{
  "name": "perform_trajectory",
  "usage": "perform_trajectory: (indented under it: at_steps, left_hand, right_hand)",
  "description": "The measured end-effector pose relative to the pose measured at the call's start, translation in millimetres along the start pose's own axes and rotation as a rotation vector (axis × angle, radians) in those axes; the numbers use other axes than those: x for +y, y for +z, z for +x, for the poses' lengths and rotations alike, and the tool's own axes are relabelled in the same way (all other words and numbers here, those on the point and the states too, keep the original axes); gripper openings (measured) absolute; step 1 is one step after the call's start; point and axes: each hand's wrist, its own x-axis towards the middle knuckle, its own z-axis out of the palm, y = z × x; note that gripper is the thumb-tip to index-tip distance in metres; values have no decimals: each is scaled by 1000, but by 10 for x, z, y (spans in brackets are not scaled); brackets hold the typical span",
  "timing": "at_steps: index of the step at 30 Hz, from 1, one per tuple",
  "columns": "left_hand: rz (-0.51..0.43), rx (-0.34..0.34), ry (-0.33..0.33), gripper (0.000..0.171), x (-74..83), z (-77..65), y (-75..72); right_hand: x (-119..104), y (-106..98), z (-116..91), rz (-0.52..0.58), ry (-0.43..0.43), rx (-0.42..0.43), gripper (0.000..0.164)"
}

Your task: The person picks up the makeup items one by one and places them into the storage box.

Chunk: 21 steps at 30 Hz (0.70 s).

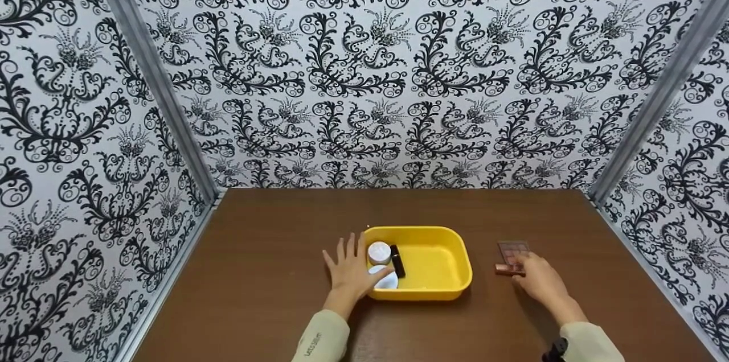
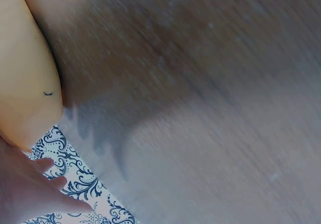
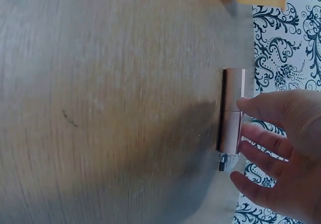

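A yellow plastic box (image 1: 438, 295) stands on the table, with a white-lidded round jar (image 1: 379, 253), a white disc-like item (image 1: 387, 281) and a black tube (image 1: 397, 262) inside at its left end. My left hand (image 1: 348, 275) lies at the box's left side, fingers spread, thumb reaching over the disc. In the left wrist view that hand (image 2: 30, 191) shows beside the yellow box (image 2: 30, 68). At the right, my right hand (image 1: 538, 278) pinches a rose-gold cosmetic tube (image 3: 232, 108) low at the table. A flat brownish palette (image 1: 512, 247) lies just beyond, partly covered by the fingers.
The brown table (image 1: 285, 248) is bounded by patterned walls (image 1: 364, 94) at the back and sides. A small metallic piece (image 3: 222, 162) sits at the tube's lower end in the right wrist view; whether it belongs to the tube I cannot tell.
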Motion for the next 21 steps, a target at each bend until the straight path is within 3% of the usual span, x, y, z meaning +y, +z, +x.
perform_trajectory:
  at_steps: [10, 21]
  left_hand:
    - [-5, -3, -5, 107, 0, 17, 7]
    - [-9, -9, -1, 107, -6, -6, -5]
  right_hand:
    - [24, 17, -16, -13, -20, 48, 33]
    - [11, 60, -69, 76, 5, 55, 27]
